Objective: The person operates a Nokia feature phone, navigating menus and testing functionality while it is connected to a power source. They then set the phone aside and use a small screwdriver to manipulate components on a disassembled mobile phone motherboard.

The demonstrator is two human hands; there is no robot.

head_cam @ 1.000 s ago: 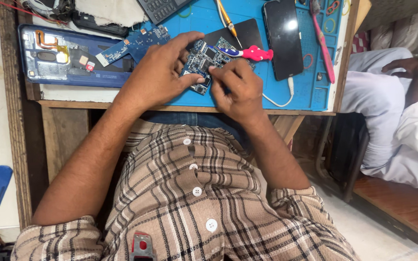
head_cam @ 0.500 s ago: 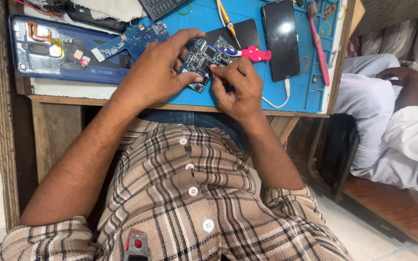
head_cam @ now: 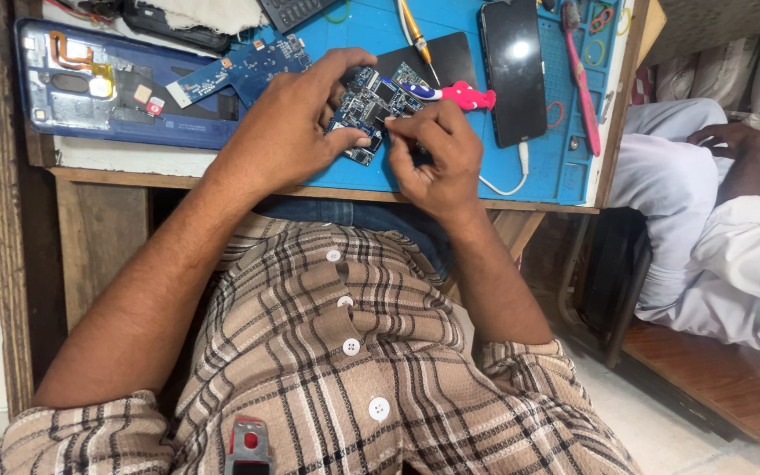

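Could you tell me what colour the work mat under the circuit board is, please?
The work mat is bright blue, seen in the head view.

Left hand [head_cam: 288, 132] curls over the counter [head_cam: 222, 158] edge, fingers pinched; right hand [head_cam: 437, 158] just beside it, fingertips pinched together.

A small blue circuit board [head_cam: 369, 110] crowded with chips lies tilted on the blue mat, partly covered.

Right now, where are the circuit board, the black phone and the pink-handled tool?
circuit board [head_cam: 364, 107]: head view, bare middle of board.
black phone [head_cam: 512, 70]: head view, centre of dark screen.
pink-handled tool [head_cam: 466, 95]: head view, pink handle.
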